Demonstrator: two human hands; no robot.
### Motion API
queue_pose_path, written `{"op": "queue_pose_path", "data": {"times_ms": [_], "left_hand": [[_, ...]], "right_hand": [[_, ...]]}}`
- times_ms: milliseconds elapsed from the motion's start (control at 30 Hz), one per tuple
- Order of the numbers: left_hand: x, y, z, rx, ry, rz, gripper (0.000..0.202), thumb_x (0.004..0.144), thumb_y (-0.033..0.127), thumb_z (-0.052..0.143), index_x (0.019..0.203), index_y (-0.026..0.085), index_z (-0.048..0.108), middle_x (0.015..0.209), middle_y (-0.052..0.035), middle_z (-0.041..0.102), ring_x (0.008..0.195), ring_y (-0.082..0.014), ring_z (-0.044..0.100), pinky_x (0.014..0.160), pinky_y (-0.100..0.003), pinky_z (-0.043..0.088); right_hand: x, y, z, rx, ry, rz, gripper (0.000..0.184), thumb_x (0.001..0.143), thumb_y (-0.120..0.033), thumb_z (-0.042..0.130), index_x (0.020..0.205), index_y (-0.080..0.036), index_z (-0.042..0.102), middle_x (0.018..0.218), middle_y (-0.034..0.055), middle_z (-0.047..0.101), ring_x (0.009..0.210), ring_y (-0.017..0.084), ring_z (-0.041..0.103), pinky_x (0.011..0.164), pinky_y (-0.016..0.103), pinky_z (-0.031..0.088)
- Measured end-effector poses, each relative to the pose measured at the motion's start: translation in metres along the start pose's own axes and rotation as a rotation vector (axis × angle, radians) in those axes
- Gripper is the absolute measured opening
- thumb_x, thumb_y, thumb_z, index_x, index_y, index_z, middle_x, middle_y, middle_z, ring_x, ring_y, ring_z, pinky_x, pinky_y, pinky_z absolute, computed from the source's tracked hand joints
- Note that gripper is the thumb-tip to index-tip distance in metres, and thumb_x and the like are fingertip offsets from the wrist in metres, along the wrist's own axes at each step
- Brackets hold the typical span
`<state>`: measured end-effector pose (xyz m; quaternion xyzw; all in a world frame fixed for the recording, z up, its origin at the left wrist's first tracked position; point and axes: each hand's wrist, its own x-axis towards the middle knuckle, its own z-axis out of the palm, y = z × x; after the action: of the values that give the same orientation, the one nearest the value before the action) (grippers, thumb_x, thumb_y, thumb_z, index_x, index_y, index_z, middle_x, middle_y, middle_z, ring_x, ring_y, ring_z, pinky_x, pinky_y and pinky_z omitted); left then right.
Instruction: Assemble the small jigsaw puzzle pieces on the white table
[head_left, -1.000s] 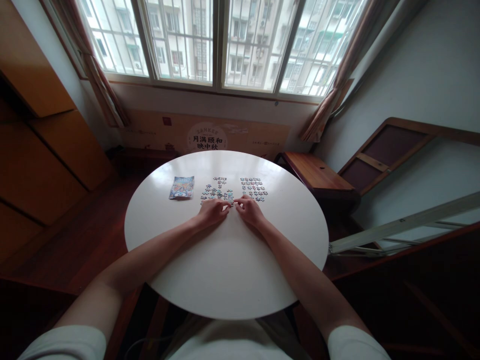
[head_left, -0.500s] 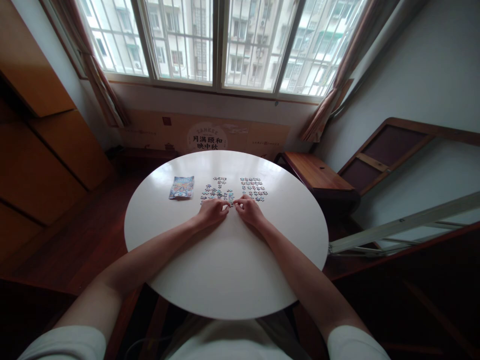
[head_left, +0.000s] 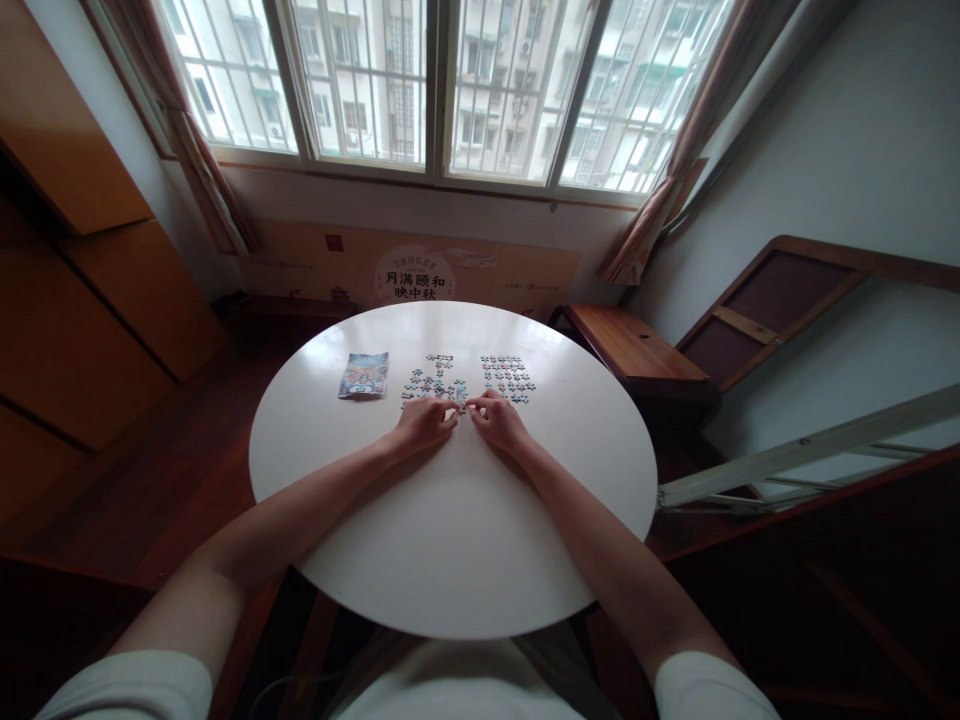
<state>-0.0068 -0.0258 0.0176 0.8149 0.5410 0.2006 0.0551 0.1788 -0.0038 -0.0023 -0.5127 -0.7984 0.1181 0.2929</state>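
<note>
On the white round table (head_left: 450, 540), my left hand (head_left: 426, 425) and my right hand (head_left: 496, 420) face each other with their fingertips close together. Thumb and forefinger of each are bent in a pinch at a small jigsaw puzzle piece (head_left: 462, 407), partly covered by the fingers. Just beyond them is a strip of puzzle pieces (head_left: 461, 392) that look joined. Scattered puzzle pieces (head_left: 427, 384) lie beyond my left hand, some partly behind it. Past my right hand, more puzzle pieces (head_left: 511, 367) are laid out in rows.
A colourful printed sheet or packet (head_left: 364, 376) lies left of the pieces. A wooden bench (head_left: 637, 340) stands beyond the table's right side. Behind the table are a printed board (head_left: 480, 262) and barred windows (head_left: 495, 90). Wooden cabinets (head_left: 75, 350) are at left.
Both hands stay in nearly the same place, with only a very slight shift of the fingers at the piece. The other pieces and the printed sheet have not moved.
</note>
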Motion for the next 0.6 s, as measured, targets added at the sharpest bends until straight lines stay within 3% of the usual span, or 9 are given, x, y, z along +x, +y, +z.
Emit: {"op": "queue_pose_path", "data": {"times_ms": [600], "left_hand": [[-0.001, 0.0021, -0.002, 0.008, -0.015, -0.012, 0.031, 0.086, 0.034, 0.052, 0.108, 0.029, 0.073, 0.081, -0.0022, 0.073, 0.074, -0.0168, 0.065, 0.07, -0.024, 0.044]], "right_hand": [[-0.0008, -0.0001, 0.0001, -0.014, 0.007, 0.0, 0.025, 0.088, -0.024, 0.055, 0.103, -0.024, 0.074, 0.096, 0.0048, 0.063, 0.074, 0.014, 0.06, 0.078, 0.027, 0.045]]}}
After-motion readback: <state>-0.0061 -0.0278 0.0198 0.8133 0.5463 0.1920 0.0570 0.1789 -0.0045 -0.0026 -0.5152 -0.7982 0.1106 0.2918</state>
